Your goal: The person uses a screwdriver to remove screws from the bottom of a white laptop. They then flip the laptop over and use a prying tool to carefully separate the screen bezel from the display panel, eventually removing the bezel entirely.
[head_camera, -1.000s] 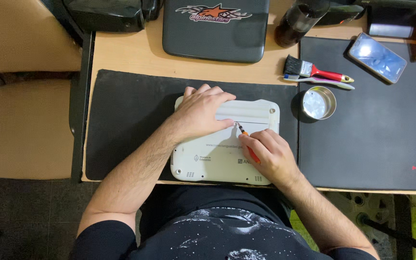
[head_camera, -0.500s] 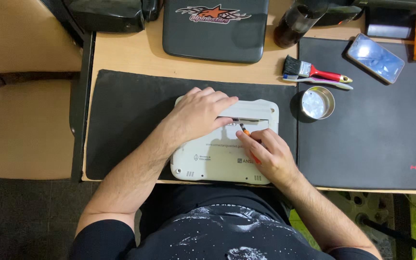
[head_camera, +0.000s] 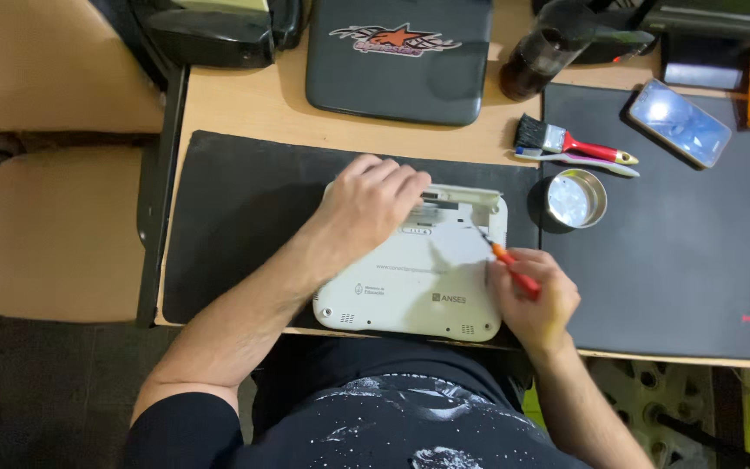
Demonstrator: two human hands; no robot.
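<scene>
A small white laptop (head_camera: 410,265) lies upside down on a black mat (head_camera: 236,217) at the near edge of the bench (head_camera: 236,104). The left hand (head_camera: 375,204) presses flat on its far left part, fingers spread and holding nothing. The right hand (head_camera: 531,300) is closed around an orange-handled screwdriver (head_camera: 507,265), its tip touching the casing near the right side. Just right of the laptop stands a round metal tin (head_camera: 575,198), with a red-handled brush (head_camera: 570,143) beyond it.
</scene>
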